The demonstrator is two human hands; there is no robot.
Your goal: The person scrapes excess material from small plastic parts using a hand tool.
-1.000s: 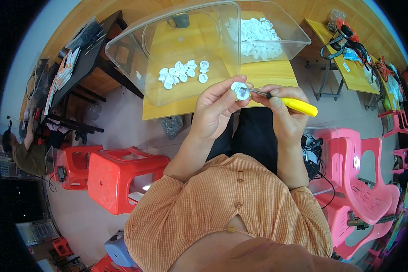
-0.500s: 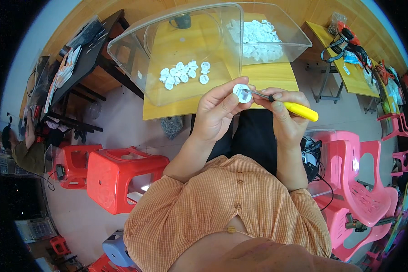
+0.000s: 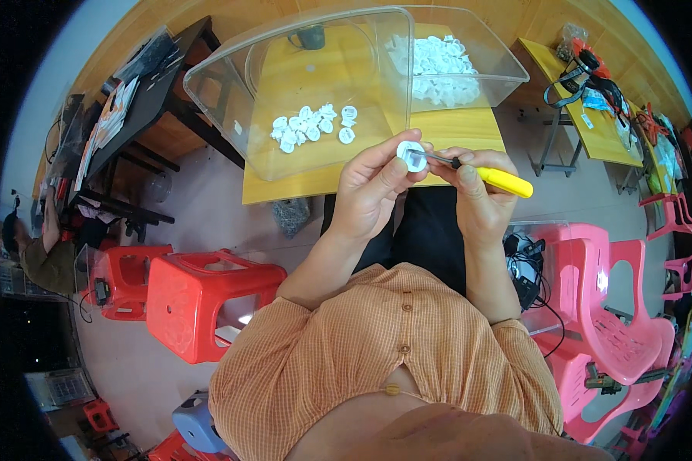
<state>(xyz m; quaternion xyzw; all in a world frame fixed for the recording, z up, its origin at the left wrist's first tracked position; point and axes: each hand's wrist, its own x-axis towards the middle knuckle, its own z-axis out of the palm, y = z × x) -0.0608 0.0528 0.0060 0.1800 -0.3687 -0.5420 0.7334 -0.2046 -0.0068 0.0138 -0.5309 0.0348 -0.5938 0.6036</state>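
Note:
My left hand [image 3: 373, 184] pinches a small round white plastic part [image 3: 413, 157] between thumb and fingers, its recessed face toward me. In my right hand [image 3: 484, 188] is a screwdriver [image 3: 504, 182] with a yellow handle, black collar and thin metal shaft. The shaft's tip meets the middle of the white part; what it touches there is too small to make out. Both hands are raised at the near edge of the yellow table [image 3: 284, 188]. Beyond them, several similar white parts [image 3: 307, 124] lie in a large clear plastic bin [image 3: 223, 146].
A second clear bin [image 3: 507, 77] at the far right holds a heap of white parts [image 3: 438, 65]. A dark mug [image 3: 309, 37] shows at the back. Red stools [image 3: 181, 307] stand left, pink chairs [image 3: 623, 338] right. Another person [image 3: 46, 257] is at the far left.
The screwdriver's handle and my right hand have shifted slightly left and down. My left hand still holds the white part in nearly the same place.

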